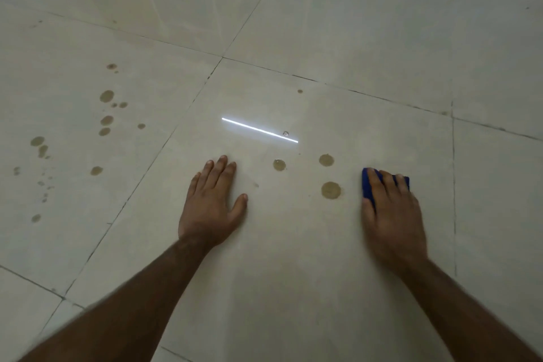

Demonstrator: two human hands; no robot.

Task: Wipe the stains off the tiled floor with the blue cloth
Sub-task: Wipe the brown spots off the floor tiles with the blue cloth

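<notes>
The right hand (392, 211) pressed flat-fingered on the blue cloth (368, 185), just right of three brown stains (331, 190); the left hand (212, 203) lay open on the tiled floor (293, 244), left of them.

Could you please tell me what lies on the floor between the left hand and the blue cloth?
In the head view, three round brownish stains sit on pale tile between the flat left hand and the blue cloth.

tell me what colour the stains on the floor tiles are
Yellowish brown, like the stain beside the blue cloth; only the head view shows them.
</notes>
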